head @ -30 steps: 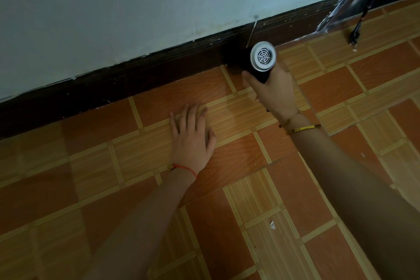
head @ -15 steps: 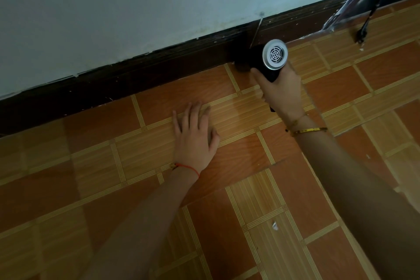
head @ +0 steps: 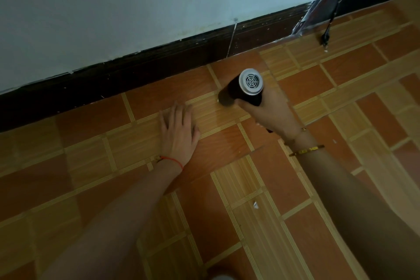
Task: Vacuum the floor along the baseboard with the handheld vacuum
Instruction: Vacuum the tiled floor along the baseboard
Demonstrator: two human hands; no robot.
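My right hand (head: pixel 271 110) grips a black handheld vacuum (head: pixel 241 90) with a round white grille at its rear end. Its nozzle points left and down at the floor, a short way out from the dark baseboard (head: pixel 141 70) that runs diagonally under the pale wall. My left hand (head: pixel 179 132) lies flat on the patterned floor, palm down with fingers together, just left of the nozzle and apart from it. A red string is on my left wrist and gold bracelets are on my right.
The floor (head: pixel 250 188) has an orange and wood-look tile pattern. A thin rod (head: pixel 231 38) leans on the baseboard. A black cable end (head: pixel 325 36) lies at the upper right beside a dark object. A small white scrap (head: pixel 255 204) sits on the floor.
The vacuum has come away from the baseboard toward me and its nozzle now rests on the open floor. My left hand stays flat in the same place.
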